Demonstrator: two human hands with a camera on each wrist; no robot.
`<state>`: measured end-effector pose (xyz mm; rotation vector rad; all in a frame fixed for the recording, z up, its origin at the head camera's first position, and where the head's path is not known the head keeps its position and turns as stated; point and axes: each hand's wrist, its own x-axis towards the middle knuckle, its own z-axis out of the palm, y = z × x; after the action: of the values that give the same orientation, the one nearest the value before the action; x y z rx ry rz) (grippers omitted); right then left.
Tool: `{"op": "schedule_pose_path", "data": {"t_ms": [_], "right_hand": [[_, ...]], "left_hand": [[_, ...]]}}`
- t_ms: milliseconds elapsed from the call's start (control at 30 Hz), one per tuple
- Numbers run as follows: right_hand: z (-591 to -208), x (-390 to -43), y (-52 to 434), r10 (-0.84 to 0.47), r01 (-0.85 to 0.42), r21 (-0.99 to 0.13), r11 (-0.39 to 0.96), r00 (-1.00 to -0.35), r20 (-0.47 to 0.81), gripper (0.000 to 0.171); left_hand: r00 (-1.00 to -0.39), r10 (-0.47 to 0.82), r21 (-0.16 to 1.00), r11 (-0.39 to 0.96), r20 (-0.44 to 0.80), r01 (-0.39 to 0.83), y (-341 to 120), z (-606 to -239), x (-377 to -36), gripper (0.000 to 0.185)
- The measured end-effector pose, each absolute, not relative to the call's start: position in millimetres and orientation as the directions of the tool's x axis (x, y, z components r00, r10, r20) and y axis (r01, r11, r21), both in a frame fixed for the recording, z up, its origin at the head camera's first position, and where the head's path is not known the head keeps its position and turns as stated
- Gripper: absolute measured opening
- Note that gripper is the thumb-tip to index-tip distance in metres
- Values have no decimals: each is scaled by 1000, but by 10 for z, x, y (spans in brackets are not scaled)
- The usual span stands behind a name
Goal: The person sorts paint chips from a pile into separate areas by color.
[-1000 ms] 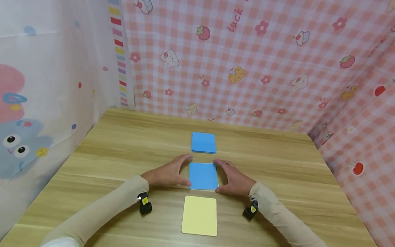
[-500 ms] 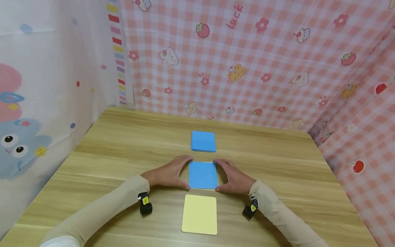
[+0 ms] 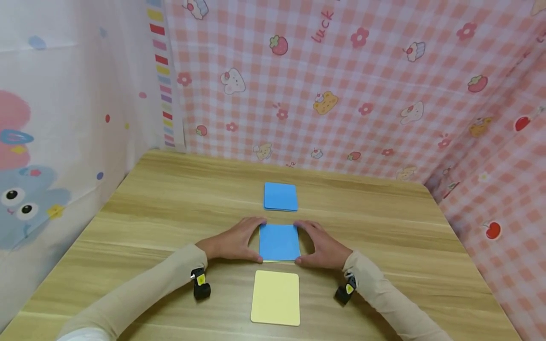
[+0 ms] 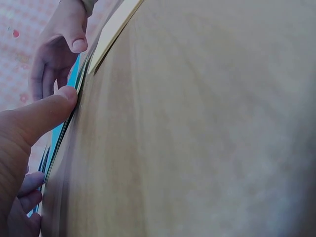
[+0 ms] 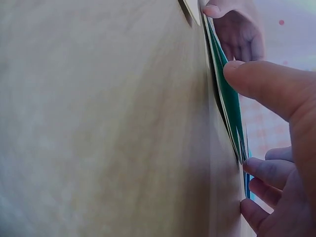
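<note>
Bright, even light; blurry wrist views

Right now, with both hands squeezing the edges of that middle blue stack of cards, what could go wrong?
1. The middle stack looks fanned in the wrist views, with a yellow edge showing at its near side; squeezing by the left hand and right hand could buckle or splay cards rather than square them.
2. The yellow card lies just in front; a sliding wrist or sleeve might shift it.
3. A forward push could send cards toward the far blue stack.

wooden table (image 3: 384, 246) bearing two blue card stacks (image 3: 280, 196), one yellow card (image 3: 275, 297).
</note>
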<state>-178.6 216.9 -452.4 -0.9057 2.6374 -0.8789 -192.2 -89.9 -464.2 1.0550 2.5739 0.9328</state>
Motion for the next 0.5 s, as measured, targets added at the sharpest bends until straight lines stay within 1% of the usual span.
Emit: {"op": "schedule_pose_path", "data": {"t_ms": [200,500], "right_hand": [[-4522,-1769,2174,-601,-465,-621,631,-799,-13,95],[-4512,-1771,2185,-602,-459,-636,620,-799,-11,96]], "left_hand": [[-728,685,641,549,24,536,-894,-4631,-1907,107],[-732,681,655,538,33,531,-891,-4636,-1919,102]]}}
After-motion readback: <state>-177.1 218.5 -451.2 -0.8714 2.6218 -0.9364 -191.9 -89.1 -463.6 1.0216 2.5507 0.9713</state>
